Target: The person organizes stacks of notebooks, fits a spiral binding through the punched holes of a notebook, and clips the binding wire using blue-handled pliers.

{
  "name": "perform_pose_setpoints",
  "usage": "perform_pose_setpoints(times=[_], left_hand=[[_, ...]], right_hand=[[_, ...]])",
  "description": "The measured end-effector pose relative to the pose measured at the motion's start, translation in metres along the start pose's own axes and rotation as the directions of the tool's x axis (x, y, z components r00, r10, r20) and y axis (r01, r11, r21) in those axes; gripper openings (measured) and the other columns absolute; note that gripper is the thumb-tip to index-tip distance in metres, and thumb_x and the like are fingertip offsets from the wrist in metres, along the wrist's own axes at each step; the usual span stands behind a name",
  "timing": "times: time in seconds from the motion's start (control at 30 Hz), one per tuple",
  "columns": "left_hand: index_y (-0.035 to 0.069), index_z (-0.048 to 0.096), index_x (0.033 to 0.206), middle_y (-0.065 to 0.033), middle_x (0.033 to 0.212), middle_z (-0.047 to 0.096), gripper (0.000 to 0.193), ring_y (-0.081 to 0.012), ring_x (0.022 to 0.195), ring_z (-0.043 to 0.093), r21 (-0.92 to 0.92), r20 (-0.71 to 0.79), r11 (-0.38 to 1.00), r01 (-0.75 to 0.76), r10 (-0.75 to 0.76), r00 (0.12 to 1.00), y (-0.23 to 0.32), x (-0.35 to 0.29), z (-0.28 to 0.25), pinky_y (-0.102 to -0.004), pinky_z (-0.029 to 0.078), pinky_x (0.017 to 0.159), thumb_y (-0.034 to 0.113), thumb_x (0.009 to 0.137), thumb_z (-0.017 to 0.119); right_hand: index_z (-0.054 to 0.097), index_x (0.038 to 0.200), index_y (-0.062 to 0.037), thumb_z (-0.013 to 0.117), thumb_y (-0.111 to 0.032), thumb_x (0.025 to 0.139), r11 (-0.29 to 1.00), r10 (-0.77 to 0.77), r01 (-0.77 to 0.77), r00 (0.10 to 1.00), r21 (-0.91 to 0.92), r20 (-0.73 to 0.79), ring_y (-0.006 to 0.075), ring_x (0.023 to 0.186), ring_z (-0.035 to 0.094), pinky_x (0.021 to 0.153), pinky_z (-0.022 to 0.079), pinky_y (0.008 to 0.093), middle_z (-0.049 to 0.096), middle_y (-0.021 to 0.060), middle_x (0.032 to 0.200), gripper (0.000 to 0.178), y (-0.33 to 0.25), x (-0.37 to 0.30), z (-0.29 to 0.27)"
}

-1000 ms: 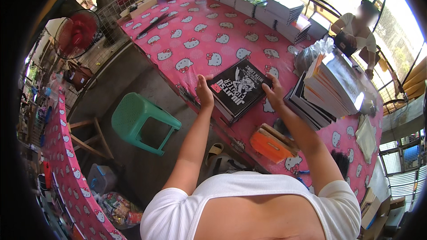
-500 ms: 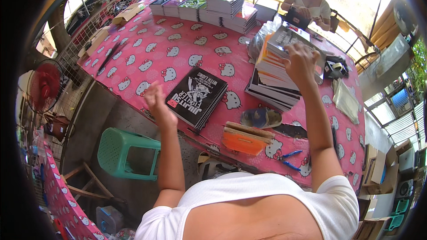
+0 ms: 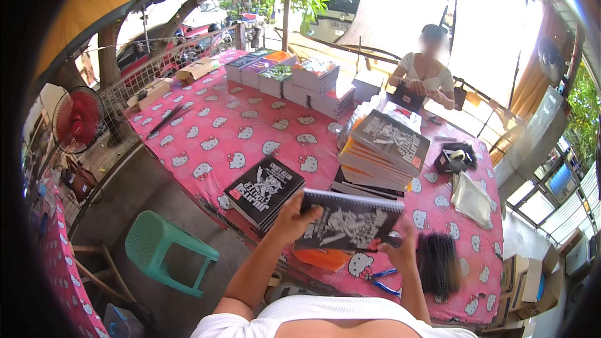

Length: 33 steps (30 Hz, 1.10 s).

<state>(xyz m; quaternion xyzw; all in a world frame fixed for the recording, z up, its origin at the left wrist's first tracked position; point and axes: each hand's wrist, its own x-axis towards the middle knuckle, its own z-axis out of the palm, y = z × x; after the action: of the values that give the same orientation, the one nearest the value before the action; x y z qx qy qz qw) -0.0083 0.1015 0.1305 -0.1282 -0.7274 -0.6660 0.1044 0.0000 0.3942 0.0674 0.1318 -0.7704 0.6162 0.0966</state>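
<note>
A black spiral-bound book (image 3: 348, 220) with white artwork is held above the near part of the table, its bound edge turned away from me. My left hand (image 3: 294, 218) grips its left end, thumb on the cover. My right hand (image 3: 402, 251) holds its near right corner. Left of it lies a low stack of matching black spiral-bound books (image 3: 264, 189). Beyond it rises a tall, uneven stack of books (image 3: 385, 156), with another black cover on top. Partly hidden below the held book are an orange block (image 3: 322, 259) and blue-handled pliers (image 3: 385, 283).
Pink patterned cloth covers the table (image 3: 213, 126). Several book piles (image 3: 294, 81) stand at the far edge. Across the table sits a person (image 3: 426, 72) handling a dark item. Clear plastic sleeves (image 3: 471, 200) and a dark hair-like clump (image 3: 439, 266) lie right. A green stool (image 3: 166, 247) stands left.
My right hand has come down from the tall stack, and my left hand has moved right. Both now hold a black book. The view has tilted upward.
</note>
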Motion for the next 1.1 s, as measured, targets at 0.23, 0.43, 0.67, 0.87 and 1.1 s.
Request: perform_pose_setpoints(times=[0.23, 0.43, 0.67, 0.87, 1.1], left_hand=[[0.003, 0.058, 0.101, -0.0041, 0.091, 0.063, 0.02, -0.009, 0.084, 0.057, 0.14, 0.065, 0.954, -0.265, 0.258, 0.964, 0.01, -0.017, -0.006, -0.0235, 0.045, 0.077, 0.002, 0.082, 0.066], [0.004, 0.038, 0.127, -0.0104, 0.124, 0.047, 0.067, -0.0164, 0.118, 0.045, 0.077, -0.101, 0.991, -0.109, 0.117, 0.988, -0.05, -0.045, -0.015, -0.03, 0.034, 0.101, -0.002, 0.071, 0.074], [-0.002, 0.016, 0.141, -0.0156, 0.139, 0.032, 0.1, -0.0254, 0.129, 0.033, 0.0, -0.26, 0.997, 0.08, -0.077, 0.962, -0.136, -0.096, 0.021, -0.0354, 0.028, 0.107, 0.006, 0.064, 0.08], [0.002, 0.021, 0.142, -0.0237, 0.146, 0.015, 0.094, -0.036, 0.137, 0.017, 0.306, -0.354, 0.948, -0.088, 0.2, 0.914, -0.074, -0.077, 0.013, -0.0468, 0.018, 0.11, 0.014, 0.068, 0.078], [0.015, 0.029, 0.142, -0.0263, 0.147, 0.017, 0.081, -0.0411, 0.138, 0.014, 0.858, 0.132, 0.398, -0.326, 0.443, 0.887, 0.003, -0.056, 0.095, -0.0631, 0.001, 0.105, 0.026, 0.074, 0.072]], right_hand=[[0.059, 0.098, -0.0007, 0.058, 0.011, 0.081, 0.984, -0.178, 0.178, 0.984, -0.016, -0.013, 0.0137, 0.085, 0.062, 0.073, 0.049, 0.0265, 0.066, 0.008, 0.088, 0.021, 0.03, -0.021, 0.034], [0.056, 0.101, -0.0016, 0.065, 0.003, 0.076, 0.948, -0.099, 0.151, 0.976, -0.28, 0.192, 0.0337, 0.084, 0.062, 0.069, 0.048, 0.0341, 0.063, 0.0181, 0.091, 0.027, 0.058, -0.043, 0.046], [0.039, 0.135, -0.0055, 0.073, -0.011, 0.074, 0.99, 0.039, -0.046, 0.998, 0.13, 0.055, 0.032, 0.105, 0.058, 0.09, 0.047, 0.0359, 0.054, 0.0189, 0.117, 0.071, -0.007, -0.067, 0.06], [0.055, 0.108, 0.0018, 0.075, -0.016, 0.071, 0.653, -0.052, -0.068, 0.99, -0.754, -0.134, 0.0329, 0.093, 0.057, 0.081, 0.047, 0.0387, 0.058, 0.019, 0.105, 0.046, -0.037, -0.014, -0.034], [0.062, 0.087, -0.0016, 0.074, -0.024, 0.071, 0.27, 0.323, -0.359, 0.908, -0.893, -0.267, 0.0332, 0.082, 0.062, 0.074, 0.05, 0.0405, 0.061, 0.0172, 0.09, 0.03, 0.1, 0.011, -0.123]])
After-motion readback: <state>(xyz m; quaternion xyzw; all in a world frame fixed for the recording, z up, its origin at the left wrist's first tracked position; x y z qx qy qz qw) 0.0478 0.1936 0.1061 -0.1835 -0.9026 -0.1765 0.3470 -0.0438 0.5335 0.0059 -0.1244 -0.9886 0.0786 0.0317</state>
